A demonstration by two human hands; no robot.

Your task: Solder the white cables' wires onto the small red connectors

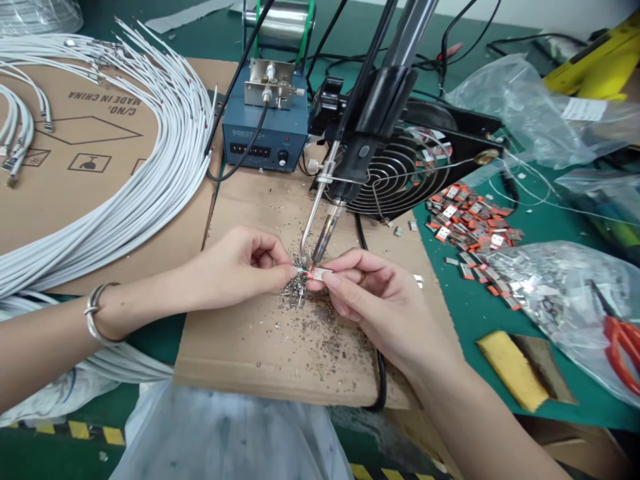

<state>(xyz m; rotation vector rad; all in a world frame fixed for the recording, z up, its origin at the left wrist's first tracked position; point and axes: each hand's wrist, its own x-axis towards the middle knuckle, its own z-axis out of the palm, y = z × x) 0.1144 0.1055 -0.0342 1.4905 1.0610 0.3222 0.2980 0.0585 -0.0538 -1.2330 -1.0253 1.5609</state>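
Between thumb and fingers, my right hand point(377, 290) pinches a small metal connector with an orange-red part point(320, 273). My left hand point(253, 260) is closed at the connector's left end, its fingertips on a thin cable end that is mostly hidden. Directly above the connector are the soldering iron tip point(320, 250) and the curved solder feed tube point(306, 240). Solder bits point(300, 293) lie scattered on the cardboard point(235, 347) under both hands.
White cables point(165, 180) lie in a big bundle at the left. A blue solder feeder point(265, 133) and a round-grilled fan point(400, 173) stand behind. On the right are piled connectors point(465, 217), a plastic bag point(560, 287), a yellow sponge point(513, 370) and red-handled scissors point(623, 347).
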